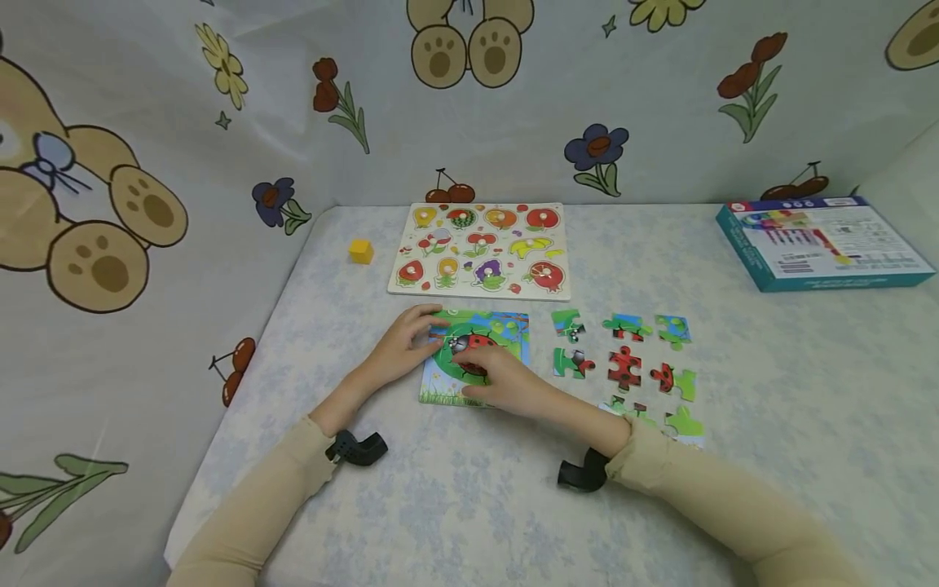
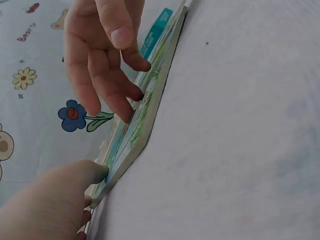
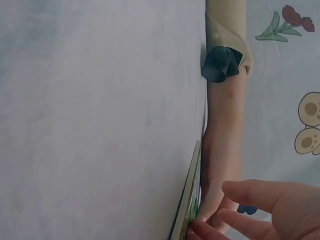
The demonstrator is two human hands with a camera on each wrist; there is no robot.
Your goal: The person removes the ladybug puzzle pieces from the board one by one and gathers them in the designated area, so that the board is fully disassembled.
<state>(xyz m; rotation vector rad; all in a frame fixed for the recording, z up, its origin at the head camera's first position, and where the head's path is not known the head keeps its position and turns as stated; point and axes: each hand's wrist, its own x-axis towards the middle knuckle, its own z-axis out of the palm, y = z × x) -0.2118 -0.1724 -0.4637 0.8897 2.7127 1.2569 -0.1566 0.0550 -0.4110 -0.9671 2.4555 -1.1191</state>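
Observation:
A square ladybug puzzle board [image 1: 438,385], green and blue, lies flat in front of me. My left hand [image 1: 399,346] rests along its left edge, fingers spread over the upper corner; in the left wrist view its thumb presses the board's rim. Over the middle and lower right of the board is my right hand [image 1: 506,378], covering part of the ladybug picture. Its fingers [image 2: 102,82] are loosely bent, with fingertips down at the board's surface and no separate piece visible between them. Loose jigsaw pieces [image 1: 624,368] lie in rows right of the board, some partly hidden by my right forearm.
Behind the board lies a fruit peg puzzle [image 1: 396,281], with a small yellow block [image 1: 361,251] to its left. A flat teal-edged box [image 1: 825,244] sits at the back right. Patterned cloth hangs behind the table. A dark camera mount is on each wrist.

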